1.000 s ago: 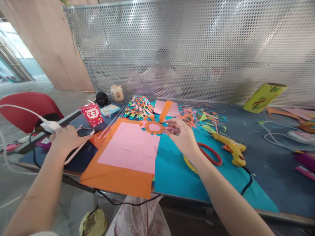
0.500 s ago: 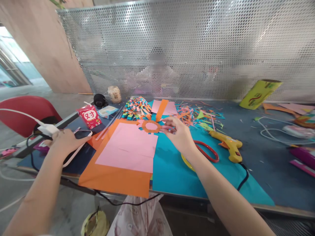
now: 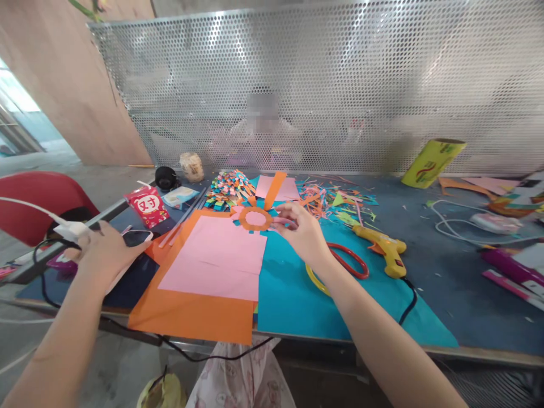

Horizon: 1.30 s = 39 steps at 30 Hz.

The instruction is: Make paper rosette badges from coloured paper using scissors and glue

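My right hand [image 3: 301, 232] pinches the edge of a paper flower [image 3: 255, 219] with an orange ring, a pink middle and blue, pink and orange petals. The flower is over the top of a pink sheet [image 3: 212, 255], which lies on an orange sheet [image 3: 191, 317]. On the left, my left hand [image 3: 104, 255] spreads its thumb and fingers over a dark flat device with a white rim [image 3: 138, 238], partly hidden beneath it. Its fingers are beside a white plug [image 3: 73, 231] with a cable. Red-handled scissors or a similar looped tool [image 3: 355, 260] lies by my right forearm.
A yellow glue gun [image 3: 385, 247] lies on blue paper [image 3: 297, 306] to the right. Behind are a pile of fringed paper pieces [image 3: 229, 190] and loose paper strips [image 3: 335, 201]. A red packet [image 3: 147, 207] and a perforated metal panel [image 3: 323, 90] border the workspace.
The view has shifted slightly, so most things sit further left. My left hand now covers more of the white-rimmed device. My right hand keeps its pinch on the paper flower.
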Available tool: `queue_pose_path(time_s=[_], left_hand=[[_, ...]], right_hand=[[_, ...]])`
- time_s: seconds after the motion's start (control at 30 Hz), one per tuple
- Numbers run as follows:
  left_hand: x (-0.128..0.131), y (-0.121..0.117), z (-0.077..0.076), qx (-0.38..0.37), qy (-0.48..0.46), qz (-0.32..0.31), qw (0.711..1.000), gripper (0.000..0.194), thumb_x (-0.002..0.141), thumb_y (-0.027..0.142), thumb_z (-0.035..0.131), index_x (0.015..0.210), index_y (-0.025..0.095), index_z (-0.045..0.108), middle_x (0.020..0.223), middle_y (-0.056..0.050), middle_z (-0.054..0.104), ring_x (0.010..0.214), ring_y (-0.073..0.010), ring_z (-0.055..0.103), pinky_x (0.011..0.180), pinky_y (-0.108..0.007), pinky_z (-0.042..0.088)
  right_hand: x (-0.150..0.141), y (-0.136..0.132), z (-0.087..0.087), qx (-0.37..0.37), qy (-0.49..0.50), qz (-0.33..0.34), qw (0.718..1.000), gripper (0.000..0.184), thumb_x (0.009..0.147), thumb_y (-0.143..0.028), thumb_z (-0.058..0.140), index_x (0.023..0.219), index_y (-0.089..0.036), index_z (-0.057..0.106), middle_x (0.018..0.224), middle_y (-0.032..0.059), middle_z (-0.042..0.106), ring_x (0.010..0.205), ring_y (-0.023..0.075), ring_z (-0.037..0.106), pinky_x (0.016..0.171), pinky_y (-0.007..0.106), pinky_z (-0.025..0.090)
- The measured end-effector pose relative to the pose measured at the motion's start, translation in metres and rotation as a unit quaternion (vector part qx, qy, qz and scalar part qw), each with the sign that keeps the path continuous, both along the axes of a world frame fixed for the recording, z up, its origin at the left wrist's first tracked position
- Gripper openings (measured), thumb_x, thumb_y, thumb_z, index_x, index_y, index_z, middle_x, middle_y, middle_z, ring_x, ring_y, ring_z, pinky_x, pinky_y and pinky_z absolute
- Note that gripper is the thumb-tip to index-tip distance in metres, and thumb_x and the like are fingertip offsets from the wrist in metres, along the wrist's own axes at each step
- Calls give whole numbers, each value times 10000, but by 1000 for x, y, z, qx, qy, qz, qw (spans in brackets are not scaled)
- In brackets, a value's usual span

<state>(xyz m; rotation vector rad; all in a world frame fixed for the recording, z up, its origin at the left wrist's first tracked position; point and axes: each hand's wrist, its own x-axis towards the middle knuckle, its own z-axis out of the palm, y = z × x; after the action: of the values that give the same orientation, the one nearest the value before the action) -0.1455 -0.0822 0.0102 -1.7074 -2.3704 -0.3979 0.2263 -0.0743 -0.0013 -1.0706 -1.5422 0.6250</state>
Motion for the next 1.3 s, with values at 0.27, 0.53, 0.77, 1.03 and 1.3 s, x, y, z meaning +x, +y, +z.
queue_pose_path(time_s=[0.27, 0.53, 0.77, 1.03, 1.3], left_hand=[[114, -5, 31, 70, -212, -330, 917, 790, 708, 540, 662, 1356, 166, 410, 1339, -153, 546, 1230, -308, 521, 1033, -469, 395], [163, 24, 16, 248, -118, -468, 840, 205, 819, 388, 643, 783, 187, 628, 792, -34, 703, 805, -212, 655, 801, -392, 492], [135, 27, 0, 466, 74, -562, 679, 236, 793, 90, 667, 973, 241, 652, 906, -3, 735, 932, -179, 658, 776, -315, 539], [139, 24, -2, 484, 47, -562, 669, 227, 786, 109, 686, 969, 235, 645, 854, 7, 727, 854, -161, 677, 715, -295, 551], [137, 20, -6, 419, -3, -518, 746, 31, 862, 242, 619, 864, 239, 650, 811, -6, 726, 875, -190, 686, 792, -368, 491]], right_hand=[[0, 1, 0, -30, 31, 53, 998, 252, 673, -265, 689, 896, -207, 587, 891, 39, 694, 798, 186, 680, 677, 312, 535], [4, -5, 5, 169, -150, -11, 974, 131, 794, -186, 615, 921, -215, 628, 929, 54, 693, 905, 215, 642, 804, 376, 513], [1, -27, 15, 375, -286, -28, 881, 267, 879, -166, 575, 1123, -267, 616, 1058, 36, 700, 1051, 216, 581, 907, 394, 426], [4, -37, 20, 420, -296, -17, 858, 350, 945, -150, 460, 1207, -326, 611, 1005, -21, 736, 953, 188, 615, 823, 379, 431], [4, -35, 20, 425, -300, -8, 854, 346, 940, -122, 451, 1179, -306, 620, 1031, -17, 734, 942, 187, 617, 800, 378, 445]])
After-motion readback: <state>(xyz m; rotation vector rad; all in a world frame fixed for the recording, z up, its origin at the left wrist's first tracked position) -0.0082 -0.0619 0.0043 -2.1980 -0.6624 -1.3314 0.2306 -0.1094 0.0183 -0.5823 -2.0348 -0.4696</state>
